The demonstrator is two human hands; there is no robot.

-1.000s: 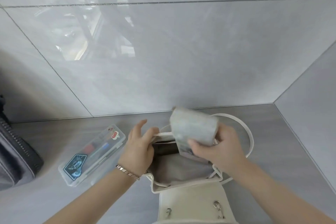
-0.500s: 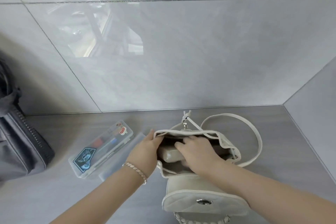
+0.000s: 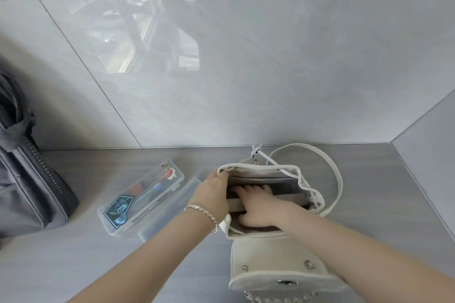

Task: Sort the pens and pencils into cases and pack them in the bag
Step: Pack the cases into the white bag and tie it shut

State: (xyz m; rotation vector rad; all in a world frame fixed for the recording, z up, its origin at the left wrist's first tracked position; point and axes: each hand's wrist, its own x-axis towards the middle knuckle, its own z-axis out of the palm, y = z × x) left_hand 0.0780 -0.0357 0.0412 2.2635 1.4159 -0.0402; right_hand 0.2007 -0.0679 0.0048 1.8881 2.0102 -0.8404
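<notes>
A cream-white bag (image 3: 275, 256) stands open on the grey counter, its flap hanging toward me. My left hand (image 3: 213, 192), with a bracelet on the wrist, pinches the left rim of the bag's mouth and holds it wide. Reaching down inside the bag, my right hand (image 3: 258, 205) has its fingers spread over a grey pencil case (image 3: 235, 203) and its thumb under it; most of that case is hidden. Left of the bag lies a clear plastic pencil case (image 3: 145, 195) with stickers, pens showing inside.
A second clear plastic case or lid (image 3: 183, 194) lies half under the stickered one. A dark grey zipped bag (image 3: 32, 179) stands at the far left. The cream bag's strap (image 3: 338, 179) loops out to the right. Tiled walls close the back and right.
My right hand has carried the grey case from above the bag down into its mouth and deeper inside. The left hand stayed on the rim. The view shifted, showing more of the bag's flap.
</notes>
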